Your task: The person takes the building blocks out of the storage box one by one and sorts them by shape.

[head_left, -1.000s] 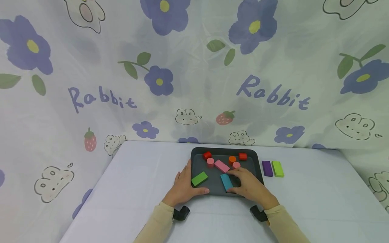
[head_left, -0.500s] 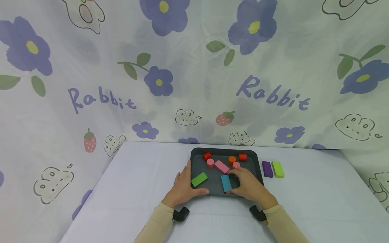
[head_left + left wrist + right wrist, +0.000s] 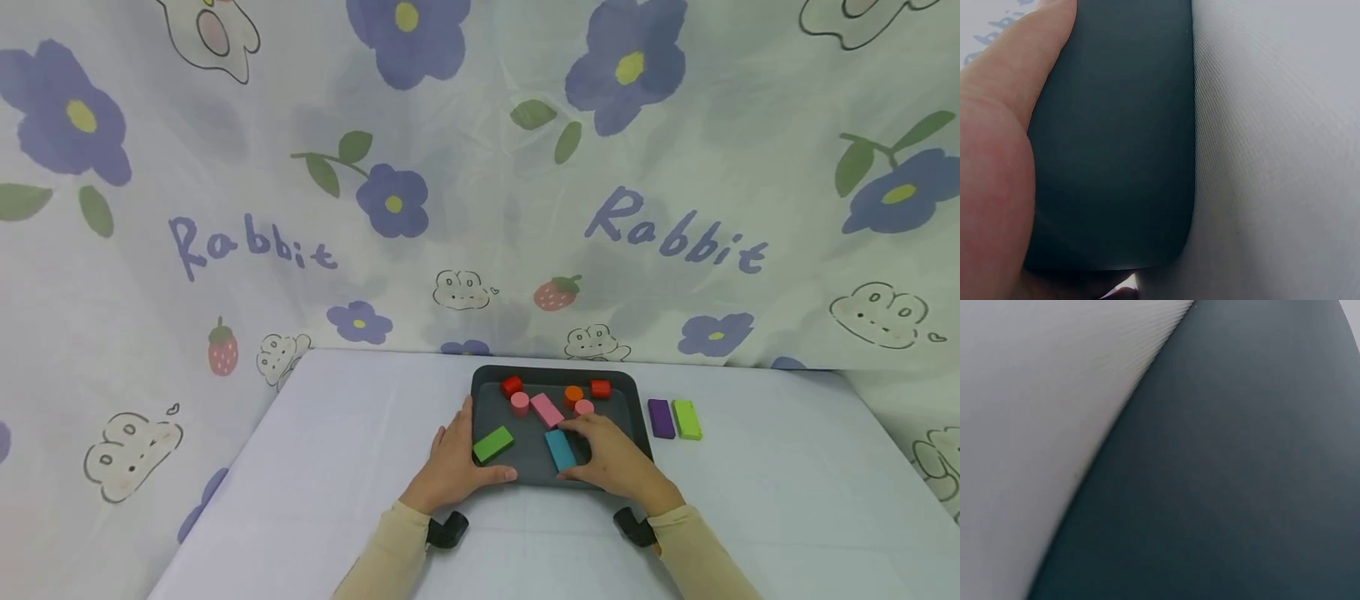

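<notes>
A dark grey tray (image 3: 525,467) lies on the table with small coloured blocks in it. My left hand (image 3: 450,467) rests at its near left corner, fingers straight along the left side and thumb across the front rim. In the left wrist view the thumb (image 3: 997,137) lies against the tray wall (image 3: 1113,137). My right hand (image 3: 618,462) reaches over the near right part and pinches a blue rectangular block (image 3: 560,451) by its ends, between thumb and fingers. A green block (image 3: 492,445) lies near the left hand. A pink rectangular block (image 3: 547,410) lies just beyond the blue one.
Farther back in the tray are pink cylinders (image 3: 520,405), an orange cylinder (image 3: 573,396) and red pieces (image 3: 600,388). A purple block (image 3: 661,418) and a lime block (image 3: 686,419) lie on the table right of the tray. A patterned cloth (image 3: 480,167) hangs behind.
The blue block has turned slightly one way and then back under my right fingers. The left hand and the tray stay where they were.
</notes>
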A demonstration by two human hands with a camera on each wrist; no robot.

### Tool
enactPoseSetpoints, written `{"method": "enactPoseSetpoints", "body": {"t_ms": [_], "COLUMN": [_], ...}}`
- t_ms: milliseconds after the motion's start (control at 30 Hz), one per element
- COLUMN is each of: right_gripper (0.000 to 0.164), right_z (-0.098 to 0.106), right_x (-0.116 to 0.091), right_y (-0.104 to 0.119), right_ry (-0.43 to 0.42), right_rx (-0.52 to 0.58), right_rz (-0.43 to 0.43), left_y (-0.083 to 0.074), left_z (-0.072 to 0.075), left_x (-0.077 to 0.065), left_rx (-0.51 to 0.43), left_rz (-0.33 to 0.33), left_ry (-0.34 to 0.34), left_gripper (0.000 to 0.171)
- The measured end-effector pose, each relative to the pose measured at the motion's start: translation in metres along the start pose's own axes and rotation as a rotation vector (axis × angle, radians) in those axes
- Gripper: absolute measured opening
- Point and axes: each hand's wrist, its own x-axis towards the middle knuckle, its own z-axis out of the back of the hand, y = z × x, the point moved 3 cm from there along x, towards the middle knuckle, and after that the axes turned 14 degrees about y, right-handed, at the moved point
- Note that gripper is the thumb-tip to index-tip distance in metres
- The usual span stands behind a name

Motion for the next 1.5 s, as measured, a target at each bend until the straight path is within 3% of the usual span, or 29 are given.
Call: {"method": "enactPoseSetpoints", "body": {"t_ms": [700,1500], "right_gripper": [0.072,0.075], "right_z": [0.003,0.01], "right_x": [0.0,-0.01], "right_y": [0.003,0.002], "right_ry": [-0.016,-0.148], "right_rx": [-0.004,0.025], "right_rz": [-0.093,-0.077], "left_y": [0.0,0.002], "left_z": [0.001,-0.001], "left_x": [0.003,-0.002], "left_rx": [0.014,0.002], "left_rz": [0.01,0.011], "left_ry": [0.0,-0.003], "left_gripper": [0.129,0.13]}}
